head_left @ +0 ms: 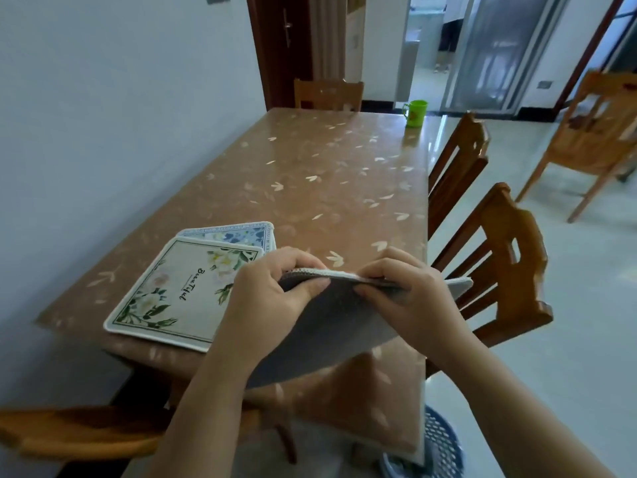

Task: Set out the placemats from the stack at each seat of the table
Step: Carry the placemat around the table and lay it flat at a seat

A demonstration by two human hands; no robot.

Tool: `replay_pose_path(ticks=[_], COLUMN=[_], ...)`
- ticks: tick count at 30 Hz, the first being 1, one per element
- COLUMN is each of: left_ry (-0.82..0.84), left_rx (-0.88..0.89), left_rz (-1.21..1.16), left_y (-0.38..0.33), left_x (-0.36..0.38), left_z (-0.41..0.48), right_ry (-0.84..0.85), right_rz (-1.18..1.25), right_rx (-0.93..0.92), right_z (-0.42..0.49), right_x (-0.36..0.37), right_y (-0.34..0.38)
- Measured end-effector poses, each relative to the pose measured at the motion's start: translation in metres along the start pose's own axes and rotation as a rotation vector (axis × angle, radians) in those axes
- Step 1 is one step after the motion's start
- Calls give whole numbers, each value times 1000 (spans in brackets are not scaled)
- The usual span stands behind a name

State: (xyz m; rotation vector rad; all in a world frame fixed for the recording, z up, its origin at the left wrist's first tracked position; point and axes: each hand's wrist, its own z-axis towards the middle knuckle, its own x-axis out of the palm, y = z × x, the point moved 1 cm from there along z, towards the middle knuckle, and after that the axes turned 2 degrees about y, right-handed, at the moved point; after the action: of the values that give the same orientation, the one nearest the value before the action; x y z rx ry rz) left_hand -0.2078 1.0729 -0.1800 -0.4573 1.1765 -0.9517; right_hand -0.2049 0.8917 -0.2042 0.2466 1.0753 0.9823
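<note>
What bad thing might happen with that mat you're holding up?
The held placemat is only pinched along its top edge by the left hand and right hand, so it might slip. The green cup stands near the far edge of the table; sliding a mat there might tip it.

I see a long table (327, 174) under a glossy brown cover (344, 401) printed with pale leaf shapes; the cover hangs down over the near end. The table's left long side runs close along the wall (103, 115). At the near left corner two mats lie flat and overlapping: a cream floral placemat (165, 298) with dark script across its middle rests on top, and a blue floral placemat (238, 234) shows from beneath its far edge. A green cup (416, 113) stands upright at the far right corner, well apart from the mats, its handle turned left.
</note>
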Motion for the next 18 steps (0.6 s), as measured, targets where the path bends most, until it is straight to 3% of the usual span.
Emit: replay_pose_path(ticks=[6,11,15,18], left_ry=[4,143,223,238], left_rx=[1,-37,-51,36], left_rz=[-96,-207,-141,26], left_y=[-80,-125,-152,-175], left_x=[72,131,171,199], left_z=[-1,-2,-1,1], right_ry=[11,37,46,33], right_rz=[-62,-107,-121,-140], right_rx=[51,93,155,221], right_z=[-47,-88,-118,-137], right_x=[-103,-177,-216,-238], right_y=[-37,-59,-77,-93])
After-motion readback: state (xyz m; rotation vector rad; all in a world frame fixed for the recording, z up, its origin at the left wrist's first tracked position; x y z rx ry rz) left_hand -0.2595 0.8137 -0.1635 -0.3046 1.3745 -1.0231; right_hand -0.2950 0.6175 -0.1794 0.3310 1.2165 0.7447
